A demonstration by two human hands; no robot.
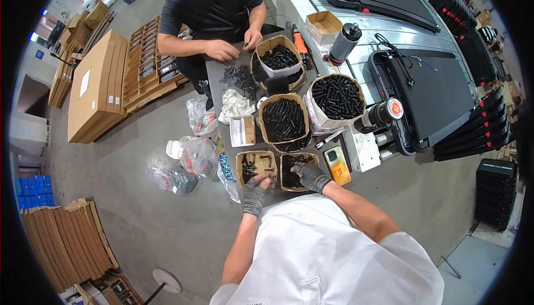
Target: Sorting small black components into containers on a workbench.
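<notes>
Your right hand (312, 177) is reaching among black parts (290, 179) at twelve o'clock; they're probably feeling light, stiff; you're best pinching sides; neither grip is showing clearly.

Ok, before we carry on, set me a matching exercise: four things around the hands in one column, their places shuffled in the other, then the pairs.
Things
1. left hand in a grey fingerless glove
2. right hand in a grey fingerless glove
3. yellow-backed rectangular phone
4. crumpled white cloth

Places
a. lying just right of the box in d
b. over the near edge of the small cardboard box with a few black pieces
c. just beyond the small white-and-brown rectangular box
d. reaching into the small cardboard box of tiny black parts

Pairs: 1-b, 2-d, 3-a, 4-c
</notes>
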